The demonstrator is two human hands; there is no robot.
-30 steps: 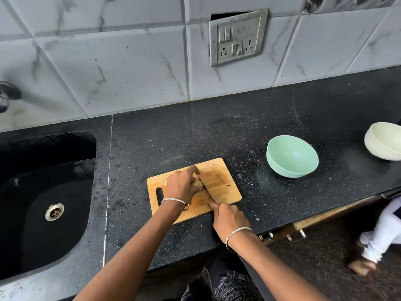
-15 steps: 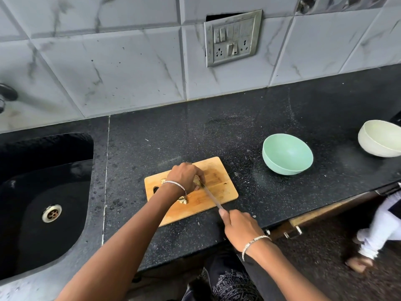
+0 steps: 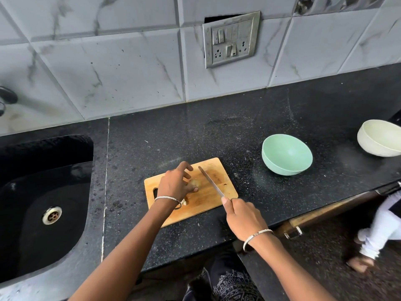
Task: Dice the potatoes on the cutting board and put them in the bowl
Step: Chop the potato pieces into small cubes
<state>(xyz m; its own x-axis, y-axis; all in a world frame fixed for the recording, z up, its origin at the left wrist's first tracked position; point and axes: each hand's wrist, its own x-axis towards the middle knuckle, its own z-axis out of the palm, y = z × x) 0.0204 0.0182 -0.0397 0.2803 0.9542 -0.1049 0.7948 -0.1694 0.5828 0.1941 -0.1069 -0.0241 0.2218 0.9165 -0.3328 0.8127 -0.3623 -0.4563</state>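
A wooden cutting board [image 3: 223, 183] lies on the black counter near its front edge. On it sits a pale potato piece [image 3: 193, 182], partly covered by my left hand [image 3: 175, 185], whose fingers curl over it and hold it down. A smaller pale piece [image 3: 184, 201] shows by my left wrist. My right hand [image 3: 244, 217] grips the handle of a knife [image 3: 210, 181]; its blade lies raised just right of the potato, apart from it. An empty mint-green bowl [image 3: 286, 155] stands to the right of the board.
A cream bowl [image 3: 378, 137] stands at the counter's far right edge. A black sink [image 3: 43, 192] with a metal drain fills the left. A tiled wall with a switch plate [image 3: 231, 39] backs the counter. Another person's white-clad leg and foot [image 3: 373, 235] are on the floor at right.
The knife has come off the potato and now lies to its right with the blade lifted. My left hand has loosened, its fingers spread over the potato piece.
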